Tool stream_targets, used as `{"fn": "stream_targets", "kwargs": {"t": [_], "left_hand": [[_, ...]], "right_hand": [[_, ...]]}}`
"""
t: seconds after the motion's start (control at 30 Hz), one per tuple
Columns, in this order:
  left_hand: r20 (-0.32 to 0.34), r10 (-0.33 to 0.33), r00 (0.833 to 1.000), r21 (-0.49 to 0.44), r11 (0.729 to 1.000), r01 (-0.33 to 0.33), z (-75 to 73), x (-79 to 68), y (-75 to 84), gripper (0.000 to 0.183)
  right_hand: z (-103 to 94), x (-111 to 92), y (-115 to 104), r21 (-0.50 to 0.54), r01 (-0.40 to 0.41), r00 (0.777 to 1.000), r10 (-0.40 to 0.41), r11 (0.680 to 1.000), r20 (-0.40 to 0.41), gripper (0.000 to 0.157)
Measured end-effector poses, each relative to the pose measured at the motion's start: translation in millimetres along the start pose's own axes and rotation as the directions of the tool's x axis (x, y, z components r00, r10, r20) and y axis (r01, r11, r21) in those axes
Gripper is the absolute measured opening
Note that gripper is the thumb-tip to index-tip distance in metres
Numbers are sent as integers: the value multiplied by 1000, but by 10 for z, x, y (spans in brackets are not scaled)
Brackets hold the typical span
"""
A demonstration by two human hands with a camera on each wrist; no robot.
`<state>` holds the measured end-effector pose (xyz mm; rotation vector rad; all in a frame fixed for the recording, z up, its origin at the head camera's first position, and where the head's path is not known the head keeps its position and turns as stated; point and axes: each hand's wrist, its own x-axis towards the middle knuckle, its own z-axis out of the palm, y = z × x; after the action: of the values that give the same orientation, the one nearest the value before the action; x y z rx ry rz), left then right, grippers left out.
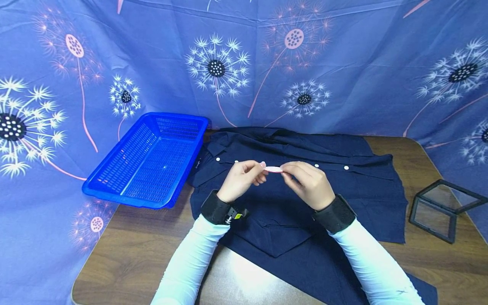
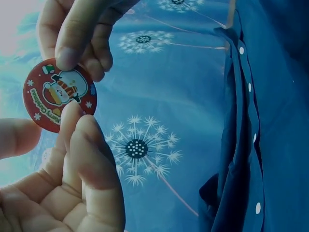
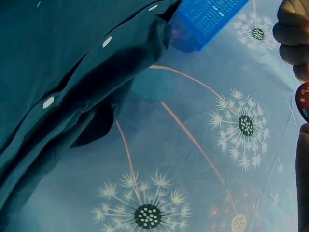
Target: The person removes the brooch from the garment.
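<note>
Both hands hold a round red badge [image 1: 273,169] between them, above a dark navy shirt [image 1: 282,203] with white buttons. In the left wrist view, the badge [image 2: 41,99] shows a snowman, snowflakes and "Merry Christmas" lettering. My left hand [image 1: 244,178] pinches one edge with thumb and fingers. On the opposite edge, my right hand [image 1: 309,183] pinches with thumb and fingertips. Only a sliver of the badge [image 3: 303,100] shows at the right border of the right wrist view. Its back is turned away in the left wrist view.
A blue plastic basket [image 1: 142,201] stands at the left of the wooden table [image 1: 133,250]. To the right lies a black-framed clear case [image 1: 434,220], opened out. Behind the table hangs a blue dandelion-print cloth [image 1: 160,55].
</note>
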<state>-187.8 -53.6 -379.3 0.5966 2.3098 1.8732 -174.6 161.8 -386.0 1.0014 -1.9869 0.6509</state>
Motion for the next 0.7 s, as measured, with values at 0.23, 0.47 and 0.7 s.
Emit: {"fn": "stream_targets", "kwargs": {"t": [0.23, 0.47, 0.7], "left_hand": [[-43, 73, 996, 81, 994, -70, 2, -48, -3, 27], [-187, 162, 969, 238, 964, -115, -42, -87, -35, 24], [-208, 283, 936, 399, 899, -183, -122, -153, -105, 42]], "right_hand": [[-52, 3, 34, 72, -85, 996, 87, 994, -27, 10], [-142, -7, 53, 138, -237, 966, 248, 962, -70, 20], [-292, -28, 97, 221, -347, 919, 377, 912, -113, 18]]}}
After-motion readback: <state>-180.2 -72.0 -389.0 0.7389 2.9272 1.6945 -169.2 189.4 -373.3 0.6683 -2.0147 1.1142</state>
